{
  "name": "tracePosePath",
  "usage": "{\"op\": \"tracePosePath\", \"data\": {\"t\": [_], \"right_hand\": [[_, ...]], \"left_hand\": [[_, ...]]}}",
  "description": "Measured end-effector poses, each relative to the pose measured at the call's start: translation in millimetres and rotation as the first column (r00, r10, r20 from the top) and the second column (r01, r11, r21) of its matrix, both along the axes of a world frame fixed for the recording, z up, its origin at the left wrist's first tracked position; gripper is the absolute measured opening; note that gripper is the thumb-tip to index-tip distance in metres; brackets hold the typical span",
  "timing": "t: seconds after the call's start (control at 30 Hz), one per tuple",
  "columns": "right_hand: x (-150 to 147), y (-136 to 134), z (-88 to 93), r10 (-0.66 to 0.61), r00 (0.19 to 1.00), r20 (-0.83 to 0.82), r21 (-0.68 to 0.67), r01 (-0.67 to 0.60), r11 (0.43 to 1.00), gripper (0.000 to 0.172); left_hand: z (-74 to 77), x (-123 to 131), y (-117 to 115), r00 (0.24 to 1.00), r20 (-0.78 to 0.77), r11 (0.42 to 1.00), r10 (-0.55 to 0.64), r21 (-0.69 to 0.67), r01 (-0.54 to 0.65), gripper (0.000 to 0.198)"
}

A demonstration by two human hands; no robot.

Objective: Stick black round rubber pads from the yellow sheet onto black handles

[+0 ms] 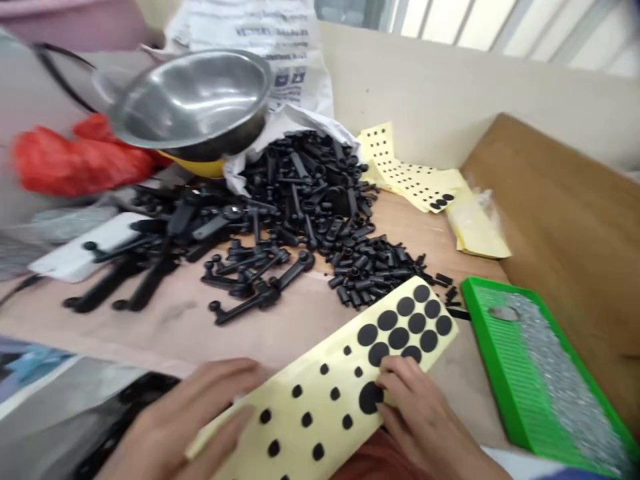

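Observation:
A pale yellow backing sheet (295,437) carries small and large black round stickers and lies slanted across the front. My left hand (193,417) grips its near left edge, thumb over the top and fingers along the far side, somewhat blurred. At the sheet's right edge my right hand (417,410) is closed in a pinch on one large black round sticker (370,398), which sits out of line with the other large ones. Fingers of that hand partly cover the large dots. Just beyond the sheet lies a heap of short black tubes (373,267).
Black plastic handles (310,180) spill from a white sack (300,60). A steel bowl (195,100) stands at back left near a red plastic bag (75,160). At right are a green tray (505,380) of small metal pieces, more sticker sheets (405,177) and a brown board (560,220).

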State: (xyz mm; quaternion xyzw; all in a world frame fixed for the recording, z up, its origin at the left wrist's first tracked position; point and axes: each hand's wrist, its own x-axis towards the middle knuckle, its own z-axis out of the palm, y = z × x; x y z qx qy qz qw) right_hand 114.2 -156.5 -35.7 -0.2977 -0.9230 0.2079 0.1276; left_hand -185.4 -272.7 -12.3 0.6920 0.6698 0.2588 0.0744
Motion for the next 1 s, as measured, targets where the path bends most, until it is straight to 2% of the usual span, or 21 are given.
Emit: {"op": "tracePosePath", "data": {"t": [0.03, 0.1, 0.13, 0.2, 0.27, 0.4, 0.5, 0.57, 0.73, 0.87, 1.0], "right_hand": [[-1, -2, -0.9, -0.020, 1.000, 0.014, -0.008, 0.020, 1.000, 0.020], [-3, -4, -2.9, -0.057, 0.998, 0.033, -0.007, 0.057, 0.998, 0.020], [-4, -5, -3.6, -0.072, 0.997, 0.039, 0.000, 0.072, 0.997, 0.020], [-6, -7, -4.4, -0.094, 0.995, 0.038, 0.019, 0.093, 0.995, 0.020], [-7, -7, -3.3, -0.107, 0.994, 0.027, 0.018, 0.107, 0.994, 0.021], [-7, -6, 5.5, -0.121, 0.993, -0.010, -0.084, 0.119, 0.989, 0.018], [-6, -4, 11.6, -0.140, 0.989, -0.047, -0.165, 0.130, 0.978, 0.016], [-6, -3, 11.7, -0.156, 0.987, -0.030, -0.152, 0.150, 0.977, 0.016], [-10, -2, 2.4, -0.147, 0.986, 0.076, -0.020, 0.149, 0.989, 0.016], [-13, 0, 2.5, -0.156, 0.985, 0.067, -0.040, 0.159, 0.986, 0.015], [-16, -4, 7.6, -0.164, 0.985, 0.053, -0.084, 0.168, 0.982, 0.016]], "left_hand": [[-1.6, 20, 12, 0.984, -0.001, 0.983, -0.177, 0.048, 0.176, 0.027], [-7.7, 57, 34, 0.934, -0.046, 0.910, -0.355, 0.212, 0.356, 0.029], [-11.8, 74, 43, 0.920, -0.073, 0.889, -0.386, 0.237, 0.392, 0.029], [-21.2, 99, 55, 0.896, -0.125, 0.890, -0.426, 0.119, 0.439, 0.024], [-31.3, 112, 61, 0.892, -0.175, 0.902, -0.416, 0.044, 0.429, 0.018], [-47.6, 118, 59, 0.896, -0.244, 0.908, -0.370, 0.110, 0.405, 0.020], [-52.6, 117, 57, 0.896, -0.258, 0.909, -0.362, 0.115, 0.401, 0.022], [-53.3, 117, 57, 0.900, -0.256, 0.914, -0.352, 0.116, 0.390, 0.022], [-55.0, 118, 59, 0.920, -0.213, 0.900, -0.329, 0.224, 0.374, 0.021], [-57.4, 118, 58, 0.920, -0.247, 0.888, -0.305, 0.275, 0.369, 0.024], [-60.1, 117, 55, 0.911, -0.280, 0.888, -0.303, 0.266, 0.376, 0.029]]}}
